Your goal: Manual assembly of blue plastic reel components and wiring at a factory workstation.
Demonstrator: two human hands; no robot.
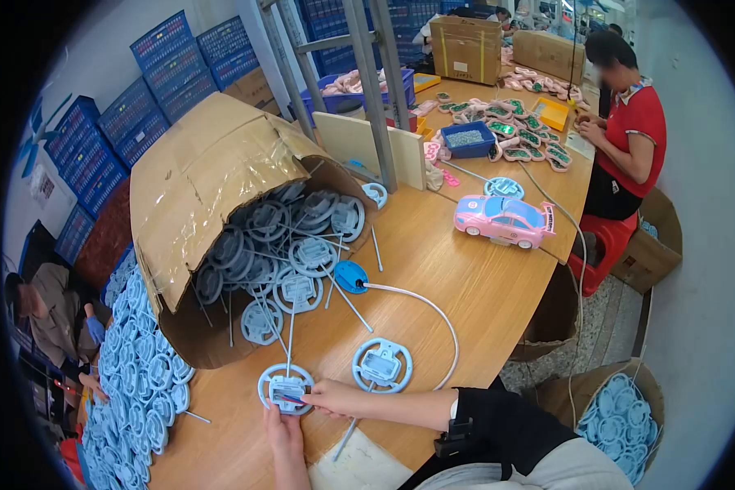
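Dark sleeve [498,425] sits nearest the camera, lower right; past it, both hands meet at a pale blue toy steering wheel [284,384] by the near side of the desk [457,286], left of a second wheel [381,365] lying loose. Left hand [284,433]: fingers closed on the lower rim. Right hand [335,398]: fingers pinching a slim blue-and-red stick [294,400], tip end at the hub; possibly a pen or small driver, too small to be sure. Handling, judged by eye: wheel looks like hollow moulded plastic, so light, stiff, somewhat slick. Best hold is the outer rim, opposite sides; the thin rod [291,343] running out from the hub would be a poor handle, likely to bend or act as a lever. Open hub walls look thin, so avoid squeezing there. Not visible: undersides of the wheel, left fingertips beneath the rim, hub floor behind the right hand. Further wheels overlap inside the carton [212,171]; rods there cannot be matched to wheels.
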